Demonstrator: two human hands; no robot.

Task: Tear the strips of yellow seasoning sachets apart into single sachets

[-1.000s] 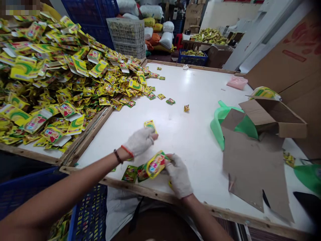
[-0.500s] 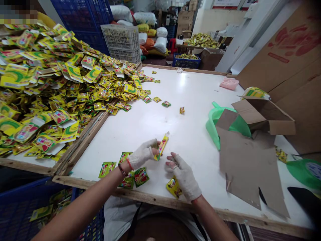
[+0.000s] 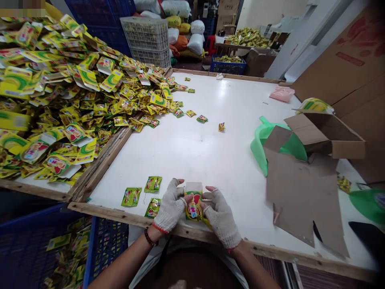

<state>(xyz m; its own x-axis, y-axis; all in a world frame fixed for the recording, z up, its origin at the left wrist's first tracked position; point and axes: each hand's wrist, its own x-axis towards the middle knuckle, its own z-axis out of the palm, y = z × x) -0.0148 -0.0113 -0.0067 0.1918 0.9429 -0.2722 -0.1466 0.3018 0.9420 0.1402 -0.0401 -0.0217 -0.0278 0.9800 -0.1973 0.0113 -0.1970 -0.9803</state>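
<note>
A small yellow-and-green printed carton [image 3: 194,204] with a white flap at its far end is between my hands near the table's front edge. My left hand [image 3: 171,206], in a fingerless white glove, grips the carton from the left with the thumb on its printed face. On the other side, my gloved right hand [image 3: 221,214] holds its right edge with fingertips and thumb. A yellow sachet [image 3: 207,223] is partly hidden under the right hand. Green sachets [image 3: 131,197] lie left of my left hand, one partly covered by it.
A large heap of cartons and sachets [image 3: 99,92] fills the left side behind a wooden rail [image 3: 105,162]. Flattened cardboard [image 3: 300,196], a green scoop [image 3: 259,146] and an open cardboard box [image 3: 345,132] stand to the right. Blue crates [image 3: 99,245] are below left.
The carton has turned from edge-on to face-up and moved nearer the table's front edge. My right hand has closed in on its right side. My left hand has drawn back toward me.
</note>
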